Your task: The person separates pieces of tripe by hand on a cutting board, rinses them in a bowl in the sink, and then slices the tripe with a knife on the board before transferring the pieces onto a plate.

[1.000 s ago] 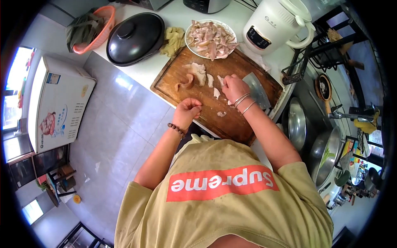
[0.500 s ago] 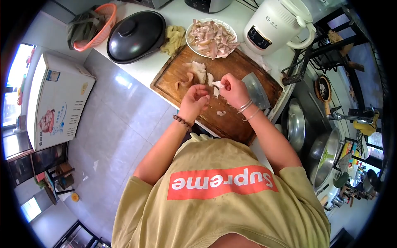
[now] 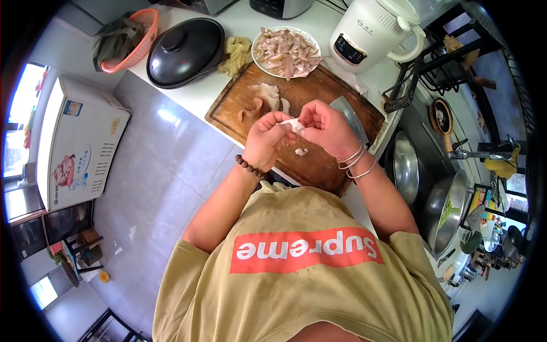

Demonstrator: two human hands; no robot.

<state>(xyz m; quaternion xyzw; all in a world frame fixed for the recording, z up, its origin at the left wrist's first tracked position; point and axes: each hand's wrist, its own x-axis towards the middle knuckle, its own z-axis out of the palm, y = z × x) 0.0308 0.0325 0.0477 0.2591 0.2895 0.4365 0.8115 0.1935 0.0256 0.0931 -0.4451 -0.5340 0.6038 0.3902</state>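
Observation:
Above the wooden cutting board (image 3: 233, 108), my left hand (image 3: 268, 139) and my right hand (image 3: 329, 130) meet, both pinching a small pale piece of meat (image 3: 294, 125) between their fingertips. A larger pale scrap (image 3: 269, 96) and a curled brownish strip (image 3: 249, 111) lie on the board's upper left part. A small whitish bit (image 3: 301, 151) rests below my hands. The cleaver's blade (image 3: 348, 114) lies flat on the right, partly hidden behind my right hand. At the board's far edge stands a white plate (image 3: 315, 44) heaped with sliced meat (image 3: 285, 52).
A black lidded pot (image 3: 185, 52) and a yellowish cloth (image 3: 235, 55) are at the back left, near an orange basket (image 3: 137, 54). A white electric kettle (image 3: 370, 37) stands at the back right. Metal bowls (image 3: 405, 168) lie farther right.
My left hand has moved up and right to meet my right hand. The pale piece, first held by my right hand, is now between both. The view has shifted slightly.

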